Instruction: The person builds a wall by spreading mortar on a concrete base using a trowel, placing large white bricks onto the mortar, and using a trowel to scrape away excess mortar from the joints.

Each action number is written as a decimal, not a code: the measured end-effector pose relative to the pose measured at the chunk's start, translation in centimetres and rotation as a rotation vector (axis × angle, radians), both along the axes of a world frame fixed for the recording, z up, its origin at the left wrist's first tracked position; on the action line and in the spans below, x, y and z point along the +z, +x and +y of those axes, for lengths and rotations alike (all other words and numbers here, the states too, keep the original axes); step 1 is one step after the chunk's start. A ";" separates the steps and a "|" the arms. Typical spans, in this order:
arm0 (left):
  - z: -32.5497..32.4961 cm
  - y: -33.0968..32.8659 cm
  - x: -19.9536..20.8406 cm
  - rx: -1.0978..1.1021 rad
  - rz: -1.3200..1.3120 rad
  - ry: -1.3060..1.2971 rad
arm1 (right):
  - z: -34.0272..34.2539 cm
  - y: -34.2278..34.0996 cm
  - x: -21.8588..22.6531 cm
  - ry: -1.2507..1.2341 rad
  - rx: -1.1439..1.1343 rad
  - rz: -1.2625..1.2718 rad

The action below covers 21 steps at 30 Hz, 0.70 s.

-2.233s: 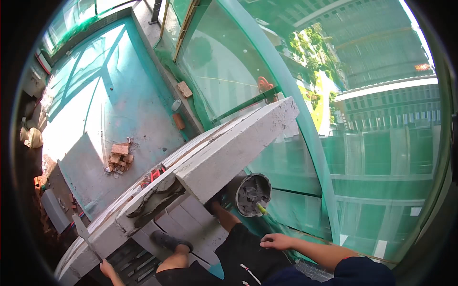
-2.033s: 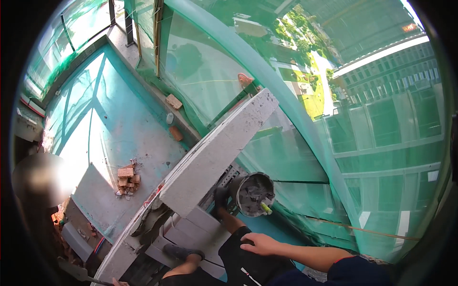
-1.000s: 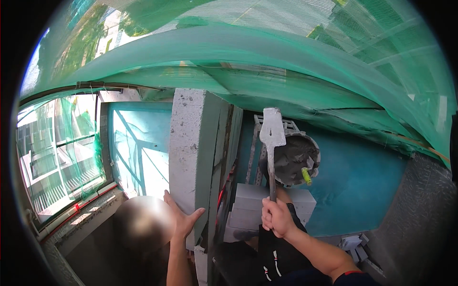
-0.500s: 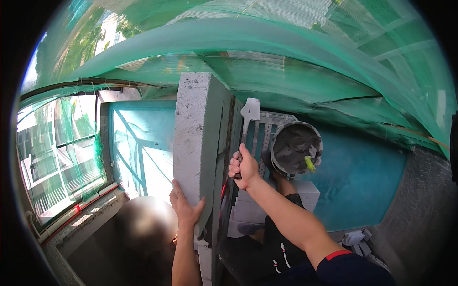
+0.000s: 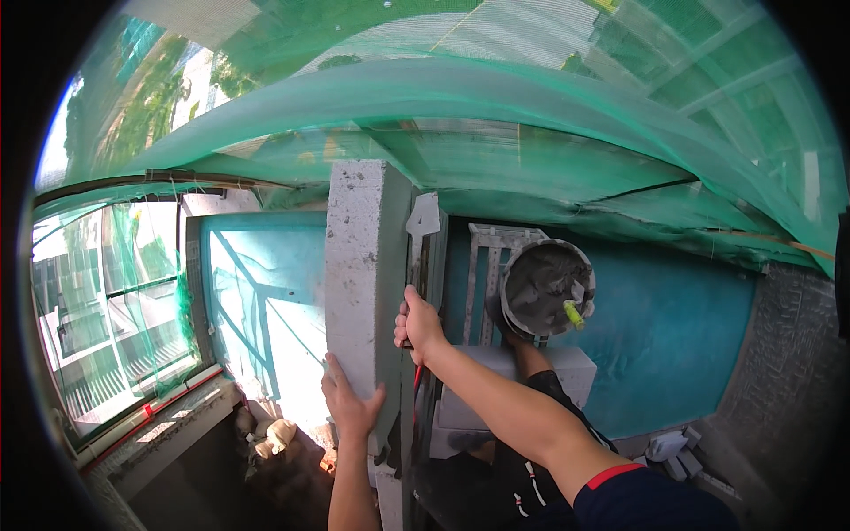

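Observation:
A long grey concrete wall top (image 5: 365, 265) runs away from me in the middle of the head view. My left hand (image 5: 351, 405) lies flat against its near end, fingers spread. My right hand (image 5: 418, 326) is closed around the handle of a plastering trowel (image 5: 423, 226). The trowel's pale blade points away from me and lies along the right edge of the wall. A round bucket of grey mortar (image 5: 546, 288) stands to the right, with a yellow-handled tool (image 5: 574, 313) resting in it.
Green safety netting (image 5: 531, 115) arches over everything. A teal floor (image 5: 257, 292) lies far below on the left and a teal surface (image 5: 673, 327) on the right. White blocks (image 5: 567, 367) sit under the bucket beside a pale frame (image 5: 482, 265).
The view swung from looking down at the floor to looking along the wall. My right hand brought the trowel from beside the bucket to the wall's right edge. My left hand settled on the wall.

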<state>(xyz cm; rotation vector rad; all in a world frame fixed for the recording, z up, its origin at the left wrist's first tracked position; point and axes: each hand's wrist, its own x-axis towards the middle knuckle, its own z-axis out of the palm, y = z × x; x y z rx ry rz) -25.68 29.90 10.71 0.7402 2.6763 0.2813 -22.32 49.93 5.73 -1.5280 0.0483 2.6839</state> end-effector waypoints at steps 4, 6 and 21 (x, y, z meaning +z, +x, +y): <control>0.1 0.2 -0.2 0.012 -0.002 0.024 | -0.2 3.5 2.9 0.569 0.233 -0.092; -0.3 0.1 -0.4 -0.008 0.048 0.004 | 0.0 4.7 5.7 1.253 0.394 -0.129; 0.3 1.0 -0.7 0.003 0.061 -0.039 | 1.6 4.4 4.9 1.662 0.560 -0.002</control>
